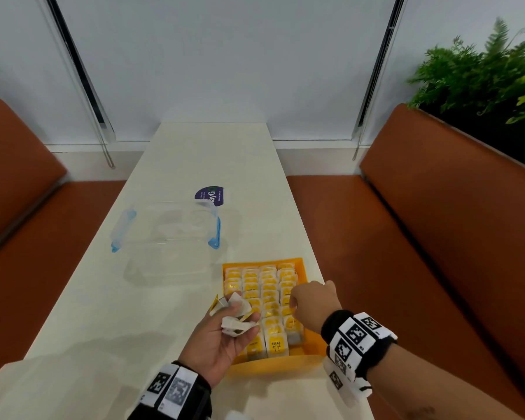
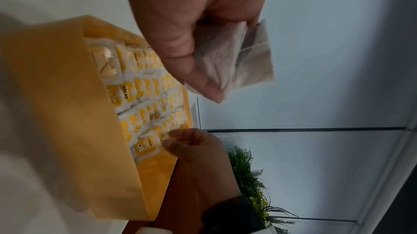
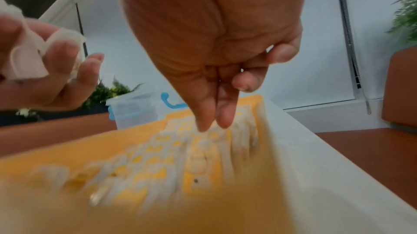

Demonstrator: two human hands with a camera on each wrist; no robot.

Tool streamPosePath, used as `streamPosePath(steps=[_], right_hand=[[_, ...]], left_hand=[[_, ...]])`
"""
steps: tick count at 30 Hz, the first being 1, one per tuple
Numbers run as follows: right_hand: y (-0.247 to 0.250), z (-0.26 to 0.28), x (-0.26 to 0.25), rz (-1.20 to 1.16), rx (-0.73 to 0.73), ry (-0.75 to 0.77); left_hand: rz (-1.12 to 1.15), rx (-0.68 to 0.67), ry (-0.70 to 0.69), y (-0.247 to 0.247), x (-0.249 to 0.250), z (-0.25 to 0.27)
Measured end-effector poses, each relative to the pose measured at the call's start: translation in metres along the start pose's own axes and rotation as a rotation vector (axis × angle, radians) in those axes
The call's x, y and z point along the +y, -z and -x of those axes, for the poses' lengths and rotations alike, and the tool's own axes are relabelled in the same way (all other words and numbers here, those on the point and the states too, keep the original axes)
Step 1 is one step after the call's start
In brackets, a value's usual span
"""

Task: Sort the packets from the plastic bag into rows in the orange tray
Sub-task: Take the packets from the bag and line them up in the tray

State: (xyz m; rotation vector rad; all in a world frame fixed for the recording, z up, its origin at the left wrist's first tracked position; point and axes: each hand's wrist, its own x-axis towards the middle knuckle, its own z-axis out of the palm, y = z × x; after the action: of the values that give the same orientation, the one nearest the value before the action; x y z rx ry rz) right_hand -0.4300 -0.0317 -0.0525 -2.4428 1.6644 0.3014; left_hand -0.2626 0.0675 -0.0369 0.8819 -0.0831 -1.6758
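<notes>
White tabletop (image 1: 176,165); lower centre, left hand (image 1: 215,338) clutches crumpled white packets (image 1: 237,316), just left of orange plastic tray (image 1: 297,263); right hand (image 1: 312,301) fingertips (image 3: 203,123), extended and empty, dip into its right-hand row.

We see a smooth matt white desk (image 1: 176,165), a clear glossy plastic box (image 1: 167,228), an orange plastic tray (image 1: 300,265), glossy film packets (image 1: 269,286), and leather-like brown benches (image 1: 437,207).

Soft, even daylight comes off the pale window blinds (image 1: 225,56), leaving faint shadows on the worktop (image 1: 194,153). The head view bends at its edges (plant (image 1: 482,71) smeared); the right wrist view's orange tray (image 3: 67,150) is heavily blurred.
</notes>
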Motion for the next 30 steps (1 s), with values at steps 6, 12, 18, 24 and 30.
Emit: streamPosePath(steps=[6,12,18,24,30], right_hand=[[0.036,0.026,-0.002,-0.682,0.260,0.118],[0.040,0.039,-0.031,-0.845,0.213,0.357],[0.032,0.031,-0.034,-0.911,0.125,0.315],[0.030,0.024,-0.020,-1.078,0.148,0.204],[0.033,0.024,-0.011,-1.044,0.177,0.181]], left_hand=[[-0.019,0.018,0.000,-0.006,-0.002,-0.003],[-0.029,-0.002,0.022,-0.014,-0.007,-0.006],[-0.153,-0.064,0.064,-0.014,-0.011,-0.004],[-0.150,-0.052,0.068,-0.008,-0.006,-0.004],[-0.139,-0.029,0.078,-0.006,-0.007,-0.006]])
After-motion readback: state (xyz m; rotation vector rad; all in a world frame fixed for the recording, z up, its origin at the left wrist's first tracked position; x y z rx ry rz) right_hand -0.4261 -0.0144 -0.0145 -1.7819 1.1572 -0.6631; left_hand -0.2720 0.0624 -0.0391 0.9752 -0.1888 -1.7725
